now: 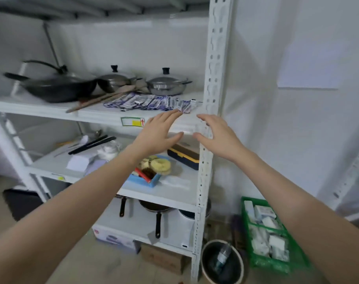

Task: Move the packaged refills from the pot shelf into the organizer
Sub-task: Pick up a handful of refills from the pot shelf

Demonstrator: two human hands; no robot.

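White walls [277, 58], white metal rack [216, 58], tiled floor [88, 263].

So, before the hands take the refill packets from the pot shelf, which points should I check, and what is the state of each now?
1. Left hand empty, fingers straight: ok.
2. Right hand empty, open: ok.
3. Refill packets within reach, spread along the pot shelf front: ok.
4. Wooden spatula clear of the packets: not ok, it lies against their left end.
5. Green organizer has free room: cannot tell, white packages already fill most of it.
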